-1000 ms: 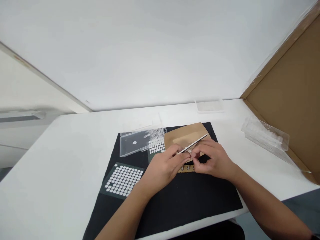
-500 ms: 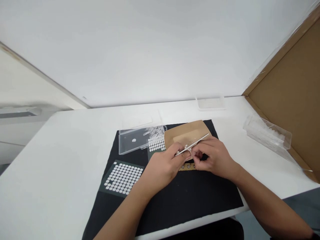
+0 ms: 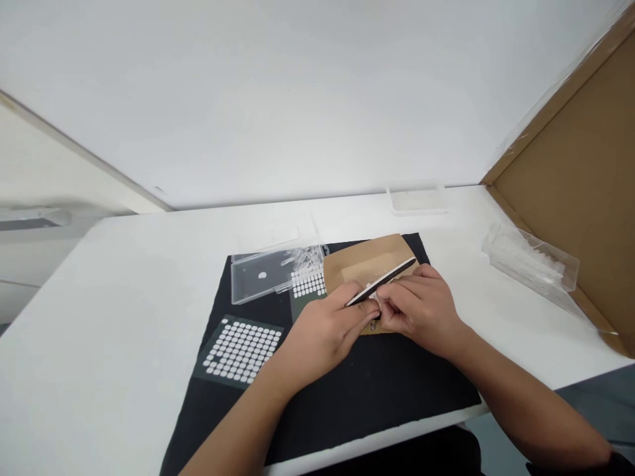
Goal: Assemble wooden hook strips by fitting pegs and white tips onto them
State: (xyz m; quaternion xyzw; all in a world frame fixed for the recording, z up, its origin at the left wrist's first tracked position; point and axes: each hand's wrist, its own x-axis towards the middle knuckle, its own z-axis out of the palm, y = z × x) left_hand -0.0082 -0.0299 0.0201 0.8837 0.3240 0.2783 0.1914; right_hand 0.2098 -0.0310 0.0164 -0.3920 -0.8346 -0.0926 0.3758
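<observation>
**Thin strip [image 3: 397, 272] held over brown sheet [image 3: 354, 259]**

It is straight and slanted, black with a white edge. One end is pinched by the left hand [image 3: 325, 330]. The right hand [image 3: 425, 311] is curled close beside it, fingers bunched; whether anything is held there cannot be told.

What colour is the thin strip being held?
The thin strip is black with a white edge, in the head view.

Left grip [image 3: 330, 322] pinches; right grip [image 3: 421, 307] curls close beside it; both forearms [image 3: 526, 390] slant inward.
</observation>
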